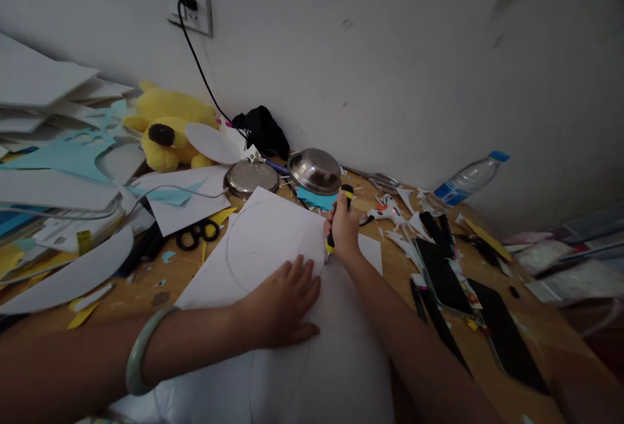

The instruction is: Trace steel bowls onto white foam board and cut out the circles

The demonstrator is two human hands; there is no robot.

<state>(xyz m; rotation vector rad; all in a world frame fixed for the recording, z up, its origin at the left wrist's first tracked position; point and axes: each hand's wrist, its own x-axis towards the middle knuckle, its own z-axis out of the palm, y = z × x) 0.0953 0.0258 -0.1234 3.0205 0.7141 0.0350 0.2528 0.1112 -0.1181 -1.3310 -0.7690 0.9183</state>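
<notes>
A large white sheet [273,235] with a faint curved line on it lies over the front of the wooden table. My left hand [287,304] rests flat on the sheet with its fingers stretched out; a pale bangle [142,349] is on that wrist. Wrapped in my right hand [345,229] is a black and yellow utility knife [347,194], held upright. Its lower tip meets the sheet just ahead of my left fingers. Most of the handle is hidden by my fist.
Two metal bowls [316,169] stand behind the sheet. Black scissors [197,234] and a yellow plush toy [170,121] are at left, among paper scraps. To the right lie a glue gun [387,211], a phone [441,274] and a tilted plastic bottle [465,180]. A wall [390,86] bounds the back.
</notes>
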